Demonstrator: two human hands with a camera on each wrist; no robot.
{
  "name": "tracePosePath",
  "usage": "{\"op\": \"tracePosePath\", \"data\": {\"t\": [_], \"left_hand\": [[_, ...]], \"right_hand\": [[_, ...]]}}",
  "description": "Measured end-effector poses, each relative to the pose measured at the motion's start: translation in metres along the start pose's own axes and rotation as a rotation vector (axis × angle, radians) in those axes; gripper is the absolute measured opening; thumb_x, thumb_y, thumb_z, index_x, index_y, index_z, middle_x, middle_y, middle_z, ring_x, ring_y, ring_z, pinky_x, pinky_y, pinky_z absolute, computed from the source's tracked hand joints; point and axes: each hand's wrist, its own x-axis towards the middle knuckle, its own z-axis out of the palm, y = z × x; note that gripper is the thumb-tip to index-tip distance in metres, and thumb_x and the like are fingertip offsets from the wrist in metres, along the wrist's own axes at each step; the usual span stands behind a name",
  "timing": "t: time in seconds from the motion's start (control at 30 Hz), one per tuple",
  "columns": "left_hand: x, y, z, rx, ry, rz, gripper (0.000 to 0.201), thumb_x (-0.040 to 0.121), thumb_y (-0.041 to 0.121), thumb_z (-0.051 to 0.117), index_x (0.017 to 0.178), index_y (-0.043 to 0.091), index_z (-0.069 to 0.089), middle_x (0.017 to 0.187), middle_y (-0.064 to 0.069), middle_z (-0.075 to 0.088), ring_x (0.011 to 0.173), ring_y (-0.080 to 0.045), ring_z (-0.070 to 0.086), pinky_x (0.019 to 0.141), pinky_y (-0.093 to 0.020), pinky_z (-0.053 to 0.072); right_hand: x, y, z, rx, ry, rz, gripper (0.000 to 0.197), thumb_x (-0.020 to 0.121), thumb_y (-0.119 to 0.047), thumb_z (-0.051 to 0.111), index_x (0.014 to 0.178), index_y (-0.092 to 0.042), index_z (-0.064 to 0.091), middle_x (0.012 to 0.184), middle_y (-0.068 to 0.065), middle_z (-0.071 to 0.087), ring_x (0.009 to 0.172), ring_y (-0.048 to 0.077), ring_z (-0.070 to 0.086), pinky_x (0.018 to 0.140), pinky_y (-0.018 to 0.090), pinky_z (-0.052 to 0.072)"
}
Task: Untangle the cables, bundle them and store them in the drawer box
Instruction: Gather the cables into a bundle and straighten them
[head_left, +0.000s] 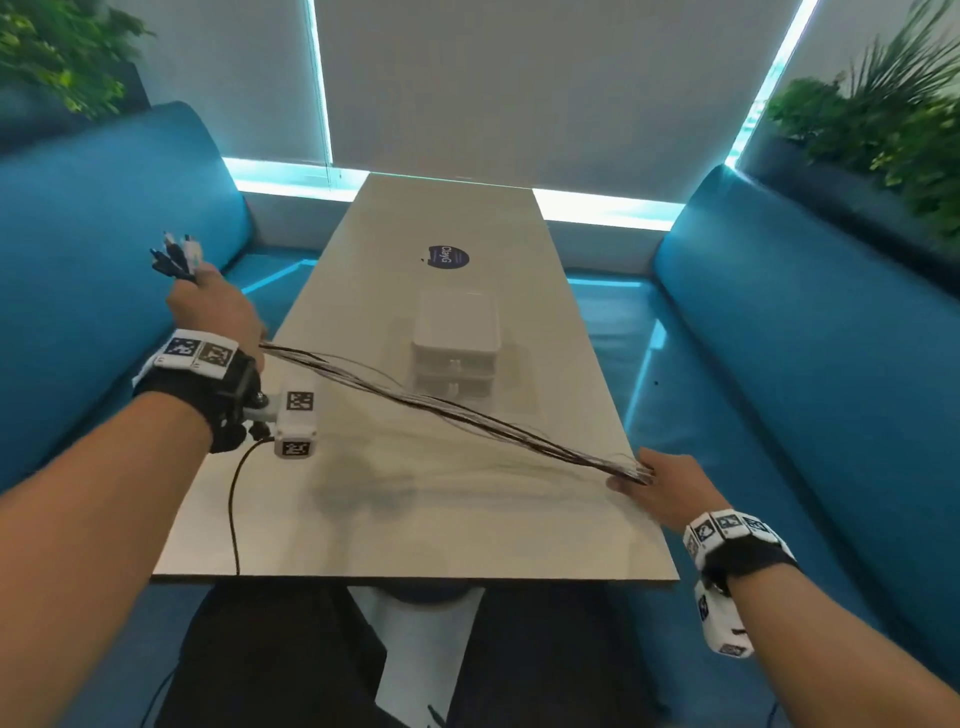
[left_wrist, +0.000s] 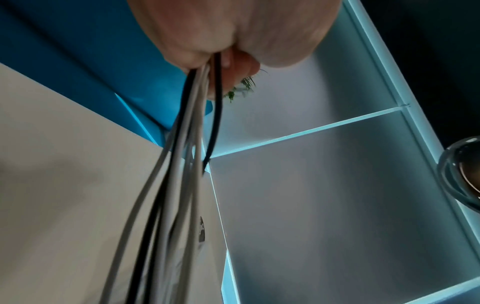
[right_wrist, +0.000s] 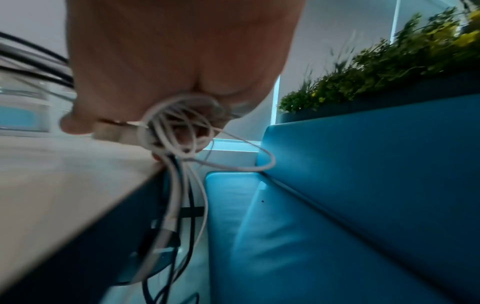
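Left hand (head_left: 215, 306) is gripping the plug ends of the cables (head_left: 441, 410), right hand (head_left: 662, 486) clutching the far end; their long axis is slanting over the table (head_left: 363, 530), nearer than the white drawer box (head_left: 457, 338). Left wrist: thin smooth grey and black cords are leaving the fist. Right wrist: fingers (right_wrist: 187, 131) are pinching tangled white loops, ends dangling off the table's edge

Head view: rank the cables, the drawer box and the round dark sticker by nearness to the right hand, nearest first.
1. The cables: gripped in the right hand at the table's right edge, stretched across to the left hand.
2. The drawer box: mid-table, up and left of that hand.
3. The round dark sticker: beyond the box, toward the table's far end.
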Motion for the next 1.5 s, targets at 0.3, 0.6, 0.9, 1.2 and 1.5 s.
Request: {"op": "tracePosePath", "data": {"t": [0.3, 0.6, 0.9, 1.2, 1.5], "left_hand": [[-0.011, 0.003, -0.005, -0.055, -0.009, -0.064, 0.039, 0.104, 0.039, 0.037, 0.119, 0.008, 0.052, 0.090, -0.002, 0.055, 0.068, -0.022, 0.051, 0.040, -0.021, 0.043], [-0.014, 0.002, -0.001, -0.045, -0.053, -0.067, 0.043, 0.104, 0.041, 0.037, 0.126, 0.008, 0.052, 0.097, -0.004, 0.056, 0.073, -0.022, 0.053, 0.037, -0.020, 0.044], [-0.034, -0.003, 0.011, -0.035, -0.144, -0.124, 0.040, 0.103, 0.042, 0.038, 0.128, 0.013, 0.050, 0.122, -0.008, 0.063, 0.101, -0.028, 0.065, 0.048, -0.030, 0.051], [-0.030, -0.002, 0.012, -0.033, -0.138, -0.141, 0.042, 0.100, 0.046, 0.040, 0.127, 0.016, 0.051, 0.125, -0.008, 0.063, 0.108, -0.034, 0.065, 0.068, -0.041, 0.060], [-0.010, -0.019, 0.005, 0.038, -0.070, -0.039, 0.045, 0.099, 0.044, 0.040, 0.123, 0.010, 0.056, 0.107, -0.010, 0.064, 0.078, -0.028, 0.057, 0.051, -0.031, 0.052]], "right_hand": [[0.002, 0.021, -0.014, -0.406, 0.081, 0.010, 0.039, 0.085, -0.060, 0.059, 0.074, -0.024, 0.049, 0.066, -0.005, 0.053, 0.066, 0.021, 0.055, 0.060, 0.033, 0.041], [-0.001, 0.023, -0.020, -0.572, 0.156, 0.025, 0.049, 0.087, -0.070, 0.046, 0.065, -0.027, 0.052, 0.056, -0.010, 0.054, 0.057, 0.011, 0.054, 0.061, 0.030, 0.032], [-0.004, 0.040, -0.003, -0.518, 0.049, 0.176, 0.026, 0.093, -0.033, 0.045, 0.085, -0.024, 0.068, 0.103, 0.002, 0.057, 0.095, 0.023, 0.058, 0.085, 0.037, 0.046], [-0.006, 0.050, 0.006, -0.050, 0.046, 0.288, 0.011, 0.086, -0.010, 0.061, 0.089, -0.020, 0.062, 0.083, 0.006, 0.065, 0.080, 0.028, 0.062, 0.066, 0.029, 0.045], [-0.016, 0.061, 0.009, -0.123, 0.004, 0.446, 0.023, 0.097, -0.034, 0.040, 0.086, -0.020, 0.054, 0.079, 0.003, 0.059, 0.080, 0.029, 0.057, 0.079, 0.036, 0.041]]}}
